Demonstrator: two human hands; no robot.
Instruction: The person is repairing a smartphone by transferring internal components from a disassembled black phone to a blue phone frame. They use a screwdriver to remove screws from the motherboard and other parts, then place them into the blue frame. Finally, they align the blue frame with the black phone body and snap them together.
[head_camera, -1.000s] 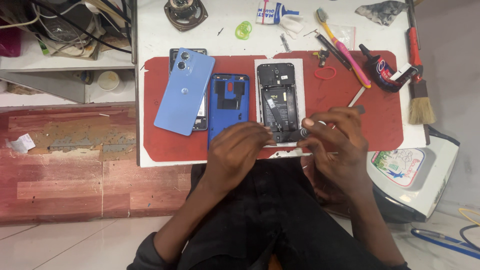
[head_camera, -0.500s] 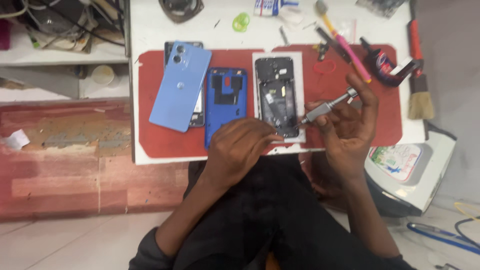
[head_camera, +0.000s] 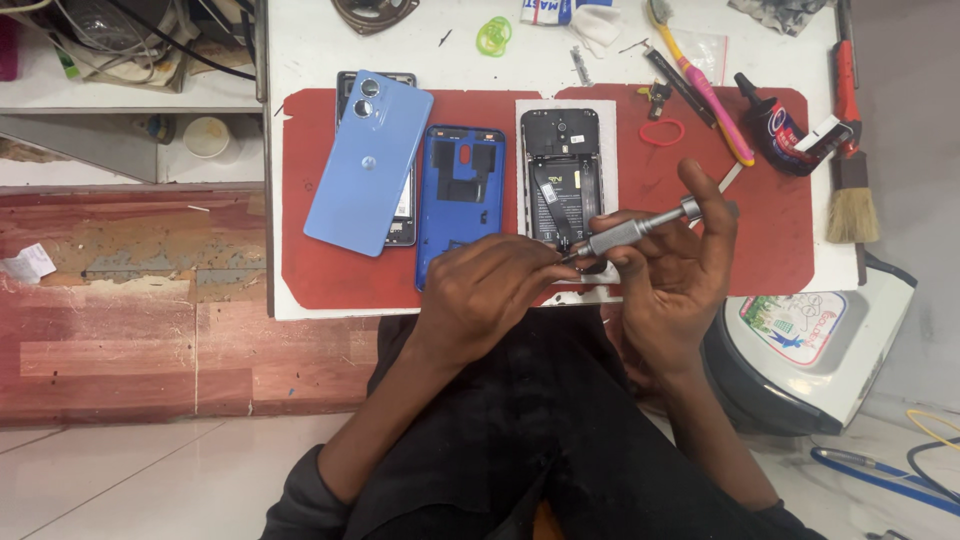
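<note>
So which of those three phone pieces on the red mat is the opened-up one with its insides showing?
The black phone on the right, nearest the silver screwdriver in the right hand. The light blue back cover and dark blue frame show no circuitry.

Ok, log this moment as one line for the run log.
right hand: holds slim silver metal screwdriver | left hand: fingers at its tip | under tip: opened black phone | surface: red mat
</note>
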